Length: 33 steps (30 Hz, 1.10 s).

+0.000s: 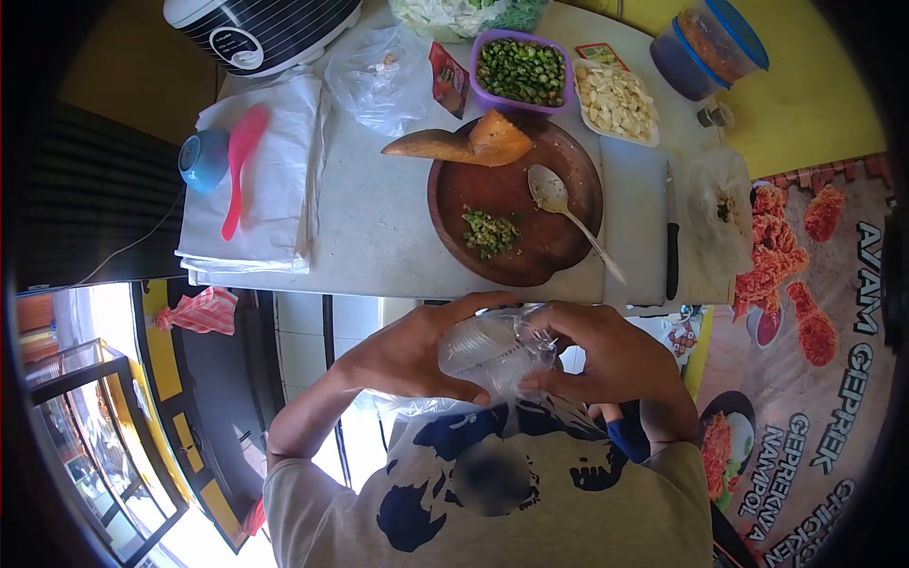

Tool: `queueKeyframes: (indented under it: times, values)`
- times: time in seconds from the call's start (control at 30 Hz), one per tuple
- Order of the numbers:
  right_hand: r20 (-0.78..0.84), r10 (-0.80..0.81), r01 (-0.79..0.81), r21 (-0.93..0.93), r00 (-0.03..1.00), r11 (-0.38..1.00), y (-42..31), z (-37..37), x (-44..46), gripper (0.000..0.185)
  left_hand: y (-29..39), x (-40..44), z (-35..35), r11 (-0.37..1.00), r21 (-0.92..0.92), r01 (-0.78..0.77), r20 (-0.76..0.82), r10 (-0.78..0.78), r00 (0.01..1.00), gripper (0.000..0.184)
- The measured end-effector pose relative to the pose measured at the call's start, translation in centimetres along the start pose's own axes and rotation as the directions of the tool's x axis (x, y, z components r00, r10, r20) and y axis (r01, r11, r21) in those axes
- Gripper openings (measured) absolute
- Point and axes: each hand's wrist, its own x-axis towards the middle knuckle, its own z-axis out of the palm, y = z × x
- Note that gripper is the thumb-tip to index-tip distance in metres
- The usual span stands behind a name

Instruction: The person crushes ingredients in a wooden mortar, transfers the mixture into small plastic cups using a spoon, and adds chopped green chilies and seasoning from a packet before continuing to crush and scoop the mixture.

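Observation:
In front of my chest, at the table's near edge, I hold a stack of clear plastic cups (471,348), with crinkled clear plastic around it. My left hand (402,350) wraps the stack from the left, thumb below and fingers above. My right hand (611,355) grips its right end, where the plastic is bunched up. Just beyond my hands lies a round wooden mortar (559,251) with chopped green chili (490,233) in it. A metal spoon (559,196) rests inside, its handle over the rim. A wooden pestle (445,145) lies across the mortar's far edge.
Behind the mortar stand a purple tub of cut green chilies (521,71) and a tray of peeled garlic (617,99). A knife (672,227) lies on a cutting board (634,227) at right. Left are a pink rice paddle (244,170), blue bowl (204,161), white paper (275,208) and rice cooker (265,33).

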Motion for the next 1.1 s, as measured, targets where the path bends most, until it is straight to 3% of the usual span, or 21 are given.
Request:
queueKeyframes:
  times: [0.03, 0.1, 0.13, 0.2, 0.27, 0.33, 0.43, 0.5, 0.57, 0.63, 0.7, 0.83, 0.9, 1.1]
  values:
    - [0.000, -0.002, 0.002, 0.000, 1.000, 1.000, 0.4, 0.2, 0.1, 0.050, 0.1, -0.2, 0.1, 1.000, -0.022, 0.013, -0.015, -0.013, 1.000, 0.104]
    - [-0.032, -0.229, 0.226, -0.065, 0.973, 0.972, 1.7, 0.7, 0.3, 0.049, 0.2, -0.3, 0.2, 1.000, 0.012, 0.006, -0.035, -0.005, 0.999, 0.104]
    - [-0.034, -0.233, 0.230, -0.069, 0.972, 0.971, 1.8, 0.6, 0.3, 0.049, 0.3, -0.3, 0.2, 0.999, 0.044, -0.001, -0.054, 0.003, 0.999, 0.103]
    - [0.125, -0.014, 0.024, -0.081, 0.992, 0.996, 1.9, 0.4, 0.4, 0.051, 0.5, -0.4, 0.6, 0.996, 0.089, -0.018, -0.067, 0.024, 0.997, 0.101]
    - [0.182, -0.010, 0.017, -0.038, 0.983, 0.999, 1.6, 0.4, 0.6, 0.051, 0.9, -0.4, 0.6, 0.990, 0.134, -0.036, -0.081, 0.047, 0.996, 0.099]
    - [0.244, -0.004, 0.002, 0.006, 0.970, 1.000, 1.4, 0.8, 0.7, 0.052, 1.4, -0.5, 0.7, 0.994, 0.089, 0.068, -0.063, -0.063, 0.996, 0.096]
    - [0.116, -0.026, 0.020, 0.052, 0.993, 0.998, 1.2, 1.7, 0.5, 0.048, 0.4, -0.6, 1.0, 0.993, 0.105, 0.051, -0.092, -0.041, 0.995, 0.094]
    - [0.009, -0.124, 0.122, 0.104, 0.992, 0.987, 2.0, 2.0, 0.2, 0.044, -0.1, -0.7, 1.0, 0.988, 0.151, 0.015, -0.084, -0.002, 0.996, 0.094]
    - [0.000, -0.075, 0.074, 0.182, 0.997, 0.981, 2.7, 2.2, 0.3, 0.042, -0.3, -0.8, 1.2, 0.982, 0.187, -0.025, -0.065, 0.038, 0.997, 0.093]
    - [-0.007, -0.026, 0.027, 0.255, 1.000, 0.967, 2.9, 2.0, 0.2, 0.041, 0.2, -0.8, 1.4, 0.979, 0.179, 0.102, -0.076, -0.090, 0.993, 0.092]
    - [0.090, -0.011, -0.002, 0.144, 0.996, 0.990, 2.8, 1.5, 0.2, 0.042, 1.4, -1.0, 1.6, 0.962, 0.220, 0.162, -0.099, -0.144, 0.985, 0.090]
    - [0.139, -0.011, -0.005, 0.116, 0.990, 0.993, 2.4, 1.8, 0.3, 0.045, 2.9, -1.0, 1.9, 0.890, 0.328, 0.316, -0.117, -0.294, 0.949, 0.091]
    - [0.070, -0.086, 0.091, -0.066, 0.994, 0.994, 2.2, 2.2, 0.4, 0.049, 3.0, -1.2, 2.1, 0.883, 0.348, 0.313, -0.130, -0.286, 0.949, 0.093]
    - [0.030, -0.087, 0.089, -0.083, 0.996, 0.993, 2.0, 1.1, -0.3, 0.051, 2.7, -1.4, 1.8, 0.901, 0.318, 0.295, -0.118, -0.271, 0.955, 0.092]
